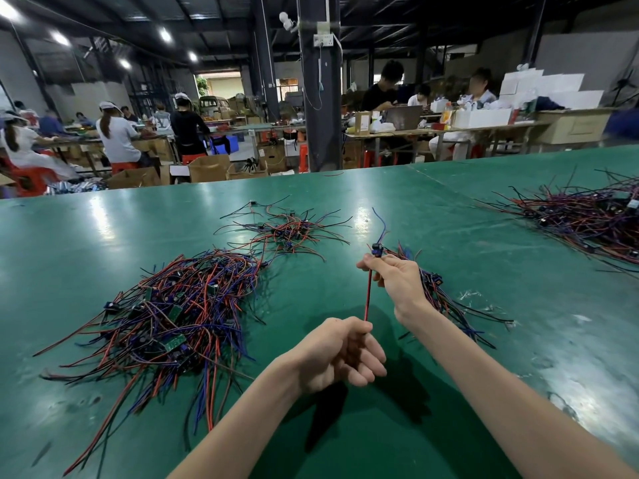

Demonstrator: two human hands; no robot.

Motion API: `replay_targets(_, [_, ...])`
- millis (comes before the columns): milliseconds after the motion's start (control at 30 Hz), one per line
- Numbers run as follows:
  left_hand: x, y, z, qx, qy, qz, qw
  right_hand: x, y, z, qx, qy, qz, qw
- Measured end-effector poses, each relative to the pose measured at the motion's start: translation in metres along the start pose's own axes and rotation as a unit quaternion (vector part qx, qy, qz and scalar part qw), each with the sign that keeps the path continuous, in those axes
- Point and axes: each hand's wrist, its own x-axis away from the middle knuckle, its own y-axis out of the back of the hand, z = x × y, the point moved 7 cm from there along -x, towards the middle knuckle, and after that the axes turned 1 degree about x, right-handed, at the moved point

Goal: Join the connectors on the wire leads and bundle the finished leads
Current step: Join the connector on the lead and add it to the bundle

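Note:
I hold one red-and-black wire lead [368, 293] stretched between both hands above the green table [345, 437]. My right hand [397, 280] pinches its upper end just below a small dark connector [377, 248], from which blue wires curl upward. My left hand [340, 354] grips the lower end of the same lead, fingers curled. A big pile of red, blue and black leads with small green boards [169, 312] lies to the left. Behind my right hand and forearm lies a bunch of leads [446, 299], partly hidden.
A smaller loose heap of leads [287, 233] sits further back at the centre. Another large tangle [587, 219] lies at the far right. Beyond the table's far edge, several people work at benches among cardboard boxes, with a dark pillar [318, 98] at the centre.

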Motion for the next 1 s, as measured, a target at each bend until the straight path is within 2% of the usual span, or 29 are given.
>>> replay_targets(100, [0.001,0.000,0.000,0.006,0.002,0.010,1.000,0.000,-0.001,-0.001,-0.006,-0.018,0.008,1.000])
replay_targets(200, [0.001,-0.002,0.002,0.002,0.011,0.027,1.000,0.000,-0.003,-0.006,-0.030,-0.072,0.036,0.996])
replay_targets(333, [-0.001,-0.002,0.002,-0.042,0.004,0.028,0.999,0.001,-0.007,-0.011,-0.061,-0.125,0.071,0.988])
replay_targets(467, [0.000,0.000,0.001,-0.046,-0.006,0.028,0.999,0.003,-0.008,-0.007,-0.063,-0.129,0.081,0.986])
replay_targets(667, [0.005,-0.010,0.001,-0.050,-0.021,0.077,0.996,-0.007,0.007,0.004,-0.008,-0.115,0.076,0.990])
replay_targets(800, [0.005,-0.014,0.001,-0.046,-0.029,0.089,0.995,-0.019,0.033,0.007,0.078,-0.131,0.090,0.984])
replay_targets(867, [0.003,-0.013,0.002,-0.044,-0.029,0.085,0.995,-0.025,0.052,0.008,0.189,-0.123,0.077,0.971])
replay_targets(900, [0.003,-0.012,0.002,-0.043,-0.028,0.083,0.995,-0.027,0.060,0.009,0.272,-0.113,0.069,0.953])
replay_targets(967, [0.002,-0.011,0.003,-0.042,-0.031,0.082,0.995,-0.027,0.069,0.011,0.436,-0.087,0.059,0.894])
replay_targets(1000, [0.002,-0.011,0.002,-0.040,-0.034,0.082,0.995,-0.027,0.070,0.012,0.476,-0.078,0.053,0.875])
